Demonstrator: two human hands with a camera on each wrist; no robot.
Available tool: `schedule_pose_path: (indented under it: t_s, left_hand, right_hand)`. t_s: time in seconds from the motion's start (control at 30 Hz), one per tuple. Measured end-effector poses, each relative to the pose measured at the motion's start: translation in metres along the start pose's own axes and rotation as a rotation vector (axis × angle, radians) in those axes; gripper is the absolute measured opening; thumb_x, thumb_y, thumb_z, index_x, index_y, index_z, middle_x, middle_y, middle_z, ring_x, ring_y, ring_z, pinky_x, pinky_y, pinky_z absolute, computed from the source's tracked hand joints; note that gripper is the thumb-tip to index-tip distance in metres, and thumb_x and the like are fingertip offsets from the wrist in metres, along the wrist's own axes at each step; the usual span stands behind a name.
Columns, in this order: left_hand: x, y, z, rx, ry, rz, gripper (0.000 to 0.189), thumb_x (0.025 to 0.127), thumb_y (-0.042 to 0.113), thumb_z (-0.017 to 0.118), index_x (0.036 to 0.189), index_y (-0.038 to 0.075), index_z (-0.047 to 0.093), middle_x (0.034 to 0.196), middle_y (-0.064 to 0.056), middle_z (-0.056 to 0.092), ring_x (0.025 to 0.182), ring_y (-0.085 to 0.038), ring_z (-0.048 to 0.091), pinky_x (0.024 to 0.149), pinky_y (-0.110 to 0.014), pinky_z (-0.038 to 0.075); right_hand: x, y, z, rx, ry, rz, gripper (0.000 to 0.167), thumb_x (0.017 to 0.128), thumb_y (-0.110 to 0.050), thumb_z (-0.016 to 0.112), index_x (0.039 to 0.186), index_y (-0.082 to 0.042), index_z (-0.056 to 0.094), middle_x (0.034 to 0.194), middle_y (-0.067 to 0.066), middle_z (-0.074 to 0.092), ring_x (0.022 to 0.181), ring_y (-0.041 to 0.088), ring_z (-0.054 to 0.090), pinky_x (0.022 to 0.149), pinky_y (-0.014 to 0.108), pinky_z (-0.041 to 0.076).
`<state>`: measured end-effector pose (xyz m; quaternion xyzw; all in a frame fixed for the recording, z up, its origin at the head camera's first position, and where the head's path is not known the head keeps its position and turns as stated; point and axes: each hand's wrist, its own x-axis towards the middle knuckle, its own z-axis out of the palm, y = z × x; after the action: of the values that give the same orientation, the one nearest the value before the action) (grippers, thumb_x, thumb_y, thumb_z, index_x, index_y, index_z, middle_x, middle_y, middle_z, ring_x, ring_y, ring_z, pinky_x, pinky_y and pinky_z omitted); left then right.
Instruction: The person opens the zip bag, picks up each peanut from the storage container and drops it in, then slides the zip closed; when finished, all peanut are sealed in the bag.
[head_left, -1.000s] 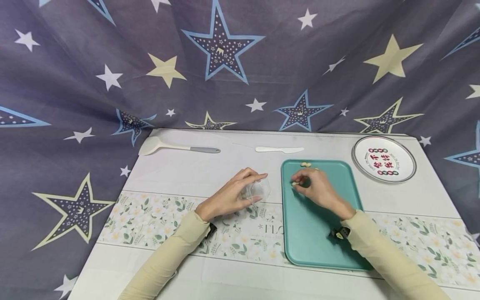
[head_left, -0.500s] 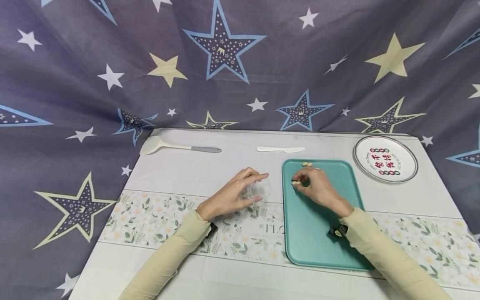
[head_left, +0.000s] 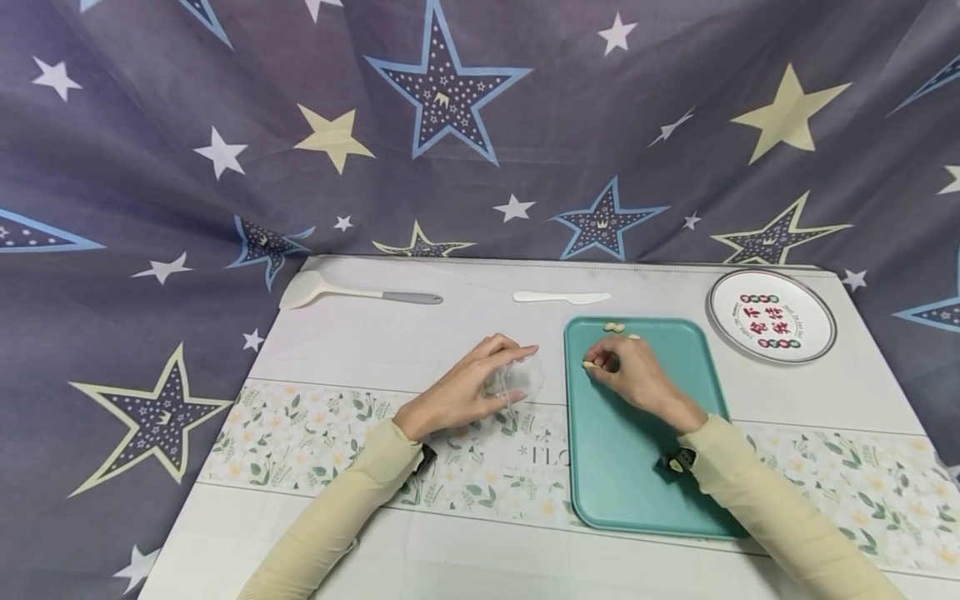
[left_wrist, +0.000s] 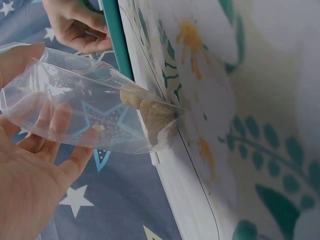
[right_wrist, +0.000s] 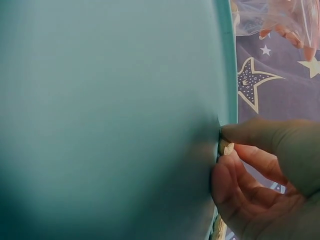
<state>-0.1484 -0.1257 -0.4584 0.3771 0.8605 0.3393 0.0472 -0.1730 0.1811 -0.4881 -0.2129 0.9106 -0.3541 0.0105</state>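
My left hand (head_left: 461, 390) holds a clear plastic bag (left_wrist: 75, 92) open between thumb and fingers, left of the teal tray (head_left: 637, 492). Several peanuts (left_wrist: 155, 112) lie at the bottom of the bag, as the left wrist view shows. Over the tray's left part, my right hand (head_left: 633, 371) pinches a peanut (right_wrist: 227, 148) with thumb and fingertips, close above the tray surface. Behind that hand, one whole peanut (head_left: 613, 327) lies by the tray's far edge. A second peanut (head_left: 633, 337) beside it is partly hidden by the hand.
Along the back of the table lie a cream spatula (head_left: 352, 292) with a grey handle end and a white knife (head_left: 562, 297). A round white plate (head_left: 772, 317) with red lettering stands right of the tray. A star-patterned curtain (head_left: 480, 200) hangs behind the table.
The peanut at the right fingertips shifts slightly. Both hands and the bag stay almost in place.
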Motion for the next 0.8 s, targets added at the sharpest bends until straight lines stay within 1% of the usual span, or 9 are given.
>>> schedule_pose_path:
  t_s: [0.13, 0.33, 0.47, 0.67, 0.8]
  left_hand:
    - [0.0, 0.001, 0.0, -0.003, 0.002, -0.01, 0.067, 0.1, 0.034, 0.072, 0.16, 0.024, 0.043, 0.139, -0.006, 0.057, 0.13, -0.013, 0.051, 0.111, -0.039, 0.048]
    - [-0.001, 0.001, 0.0, -0.001, 0.007, -0.01, 0.067, 0.1, 0.034, 0.072, 0.16, 0.026, 0.043, 0.138, -0.006, 0.057, 0.13, -0.013, 0.052, 0.111, -0.039, 0.049]
    - [-0.001, 0.001, 0.0, -0.007, 0.005, -0.014, 0.068, 0.1, 0.034, 0.072, 0.16, 0.025, 0.043, 0.138, -0.007, 0.057, 0.13, -0.014, 0.052, 0.112, -0.039, 0.048]
    - [0.0, 0.001, 0.0, -0.011, 0.003, -0.014, 0.067, 0.1, 0.034, 0.072, 0.16, 0.024, 0.044, 0.139, -0.007, 0.057, 0.131, -0.014, 0.052, 0.113, -0.039, 0.048]
    - [0.001, 0.001, 0.0, -0.009, 0.002, -0.01, 0.067, 0.1, 0.034, 0.071, 0.16, 0.024, 0.043, 0.139, -0.007, 0.057, 0.13, -0.014, 0.052, 0.111, -0.039, 0.049]
  right_hand:
    - [-0.002, 0.0, 0.0, 0.006, 0.0, 0.006, 0.007, 0.091, -0.003, 0.078, 0.097, -0.004, 0.079, 0.083, 0.005, 0.075, 0.072, 0.011, 0.065, 0.068, 0.027, 0.055]
    - [-0.004, -0.004, -0.001, 0.005, 0.013, 0.011, 0.006, 0.091, -0.005, 0.078, 0.096, -0.007, 0.079, 0.082, 0.001, 0.074, 0.071, 0.008, 0.063, 0.067, 0.022, 0.053]
    - [-0.006, -0.013, -0.002, 0.005, 0.027, -0.004, 0.006, 0.09, -0.006, 0.079, 0.096, -0.008, 0.079, 0.082, 0.001, 0.075, 0.072, 0.008, 0.064, 0.067, 0.024, 0.054]
    - [-0.007, -0.029, -0.005, 0.029, 0.053, -0.041, 0.007, 0.089, -0.005, 0.081, 0.094, -0.008, 0.078, 0.082, 0.001, 0.075, 0.073, 0.011, 0.067, 0.07, 0.032, 0.06]
    - [-0.009, -0.039, -0.006, 0.051, 0.076, -0.058, 0.009, 0.088, -0.004, 0.081, 0.094, -0.009, 0.077, 0.084, 0.002, 0.074, 0.075, 0.011, 0.067, 0.07, 0.031, 0.062]
